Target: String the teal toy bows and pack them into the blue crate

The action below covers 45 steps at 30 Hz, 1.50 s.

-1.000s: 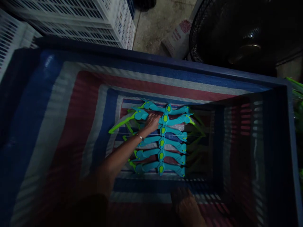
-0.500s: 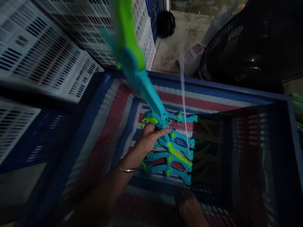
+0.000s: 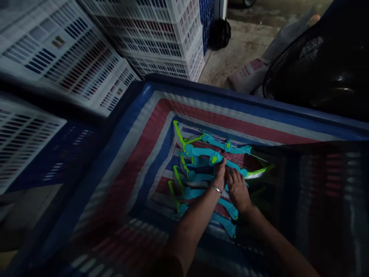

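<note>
Several turquoise-and-green toy bows with thin strings lie side by side in a large bin lined with striped cloth point(image 3: 150, 142). My left hand point(image 3: 220, 175), wearing a silver bangle point(image 3: 216, 189), is closed around the middle of the upper-central toy bow point(image 3: 198, 152), which lies across the others. Close beside it, my right hand point(image 3: 238, 189) rests over the same bows, fingers stretched out and slightly bent. Its fingertips are near the left hand, and what lies beneath its palm is hidden. Another toy bow point(image 3: 215, 142) is just beyond them.
The bin's blue rim point(image 3: 245, 98) runs around the work. White slatted crates point(image 3: 161, 34) are stacked at the upper left. A black bag point(image 3: 220, 34), a printed sack point(image 3: 249, 73) and a large dark fan point(image 3: 319, 69) stand beyond the bin.
My left hand has lowered a raised toy bow onto the others in the bin. From the near side, my right hand has come up next to it. The view has shifted.
</note>
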Available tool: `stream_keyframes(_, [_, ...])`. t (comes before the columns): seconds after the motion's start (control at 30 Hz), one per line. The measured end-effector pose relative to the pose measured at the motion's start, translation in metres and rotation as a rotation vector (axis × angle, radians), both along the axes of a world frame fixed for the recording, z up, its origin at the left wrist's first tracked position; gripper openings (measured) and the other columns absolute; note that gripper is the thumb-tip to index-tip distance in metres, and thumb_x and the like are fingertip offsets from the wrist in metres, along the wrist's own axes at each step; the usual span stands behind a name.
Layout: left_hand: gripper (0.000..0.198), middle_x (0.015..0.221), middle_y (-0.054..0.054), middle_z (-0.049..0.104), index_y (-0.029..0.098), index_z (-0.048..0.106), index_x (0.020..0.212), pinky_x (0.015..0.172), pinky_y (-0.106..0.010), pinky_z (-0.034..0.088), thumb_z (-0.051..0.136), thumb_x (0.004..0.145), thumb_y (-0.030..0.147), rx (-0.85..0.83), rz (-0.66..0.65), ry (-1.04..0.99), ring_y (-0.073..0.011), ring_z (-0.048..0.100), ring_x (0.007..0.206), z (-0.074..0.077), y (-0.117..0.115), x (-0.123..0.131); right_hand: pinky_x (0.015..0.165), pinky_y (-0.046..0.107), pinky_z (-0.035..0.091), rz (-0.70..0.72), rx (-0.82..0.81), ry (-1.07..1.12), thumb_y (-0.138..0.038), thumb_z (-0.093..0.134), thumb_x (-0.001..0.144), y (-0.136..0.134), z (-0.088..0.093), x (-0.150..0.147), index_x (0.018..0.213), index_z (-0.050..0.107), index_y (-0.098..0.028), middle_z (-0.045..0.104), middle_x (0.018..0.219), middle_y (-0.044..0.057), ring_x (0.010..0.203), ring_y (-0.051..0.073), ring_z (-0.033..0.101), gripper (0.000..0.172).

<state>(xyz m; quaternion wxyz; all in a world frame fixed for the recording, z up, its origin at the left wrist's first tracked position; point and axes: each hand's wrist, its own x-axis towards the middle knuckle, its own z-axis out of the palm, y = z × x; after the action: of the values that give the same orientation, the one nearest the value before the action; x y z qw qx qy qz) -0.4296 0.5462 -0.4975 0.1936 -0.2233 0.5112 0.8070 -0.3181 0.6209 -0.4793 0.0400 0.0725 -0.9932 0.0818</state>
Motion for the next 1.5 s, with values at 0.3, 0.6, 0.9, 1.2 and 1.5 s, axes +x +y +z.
stream_keyframes(0.3, [0.034,0.077,-0.002,0.065,0.020,0.054,0.074,0.093,-0.030,0.057,0.077,0.091,0.040,0.115,0.215,-0.217,-0.0145,0.067,0.085,-0.064,0.038,-0.034,0.116,0.067,0.043,-0.070,0.016,-0.162,-0.015,0.031,0.108,0.044,-0.097,-0.087,0.162,0.047,-0.003,0.060,0.145,0.029,0.128,0.039,0.058,0.058])
stream_keyframes(0.6, [0.013,0.099,-0.008,0.075,0.018,0.072,0.093,0.099,-0.038,0.060,0.079,0.085,0.025,-0.211,-0.075,-0.078,-0.0205,0.070,0.098,-0.068,-0.011,-0.003,0.102,0.052,0.046,-0.065,0.062,-0.211,-0.018,0.034,0.108,0.054,-0.119,-0.095,0.165,0.044,-0.008,0.060,0.133,0.026,0.119,0.037,0.051,0.059])
stream_keyframes(0.9, [0.082,0.181,-0.015,0.022,0.024,0.042,0.166,0.137,-0.068,0.012,0.076,0.093,0.038,-1.483,-1.028,0.800,-0.0391,0.012,0.170,-0.050,-0.101,-0.067,0.101,0.047,0.043,-0.079,0.118,-0.286,-0.011,0.030,0.106,0.046,-0.105,-0.098,0.167,0.040,-0.010,0.060,0.132,0.023,0.116,0.033,0.050,0.062])
stream_keyframes(1.2, [0.087,0.180,-0.012,0.025,0.031,0.036,0.169,0.136,-0.066,0.016,0.078,0.093,0.039,-1.560,-1.083,0.822,-0.0383,0.020,0.168,-0.057,-0.098,-0.067,0.104,0.049,0.043,-0.085,0.133,-0.287,-0.011,0.032,0.105,0.054,-0.108,-0.099,0.167,0.041,-0.012,0.059,0.131,0.023,0.118,0.034,0.051,0.063])
stream_keyframes(1.5, [0.084,0.180,-0.012,0.025,0.029,0.039,0.168,0.138,-0.063,0.013,0.077,0.093,0.038,-1.582,-1.163,0.684,-0.0356,0.017,0.169,-0.054,-0.083,-0.074,0.113,0.056,0.043,-0.129,0.084,-0.419,-0.010,0.030,0.106,0.046,-0.095,-0.112,0.170,0.036,-0.009,0.049,0.158,0.028,0.136,0.038,0.051,0.064])
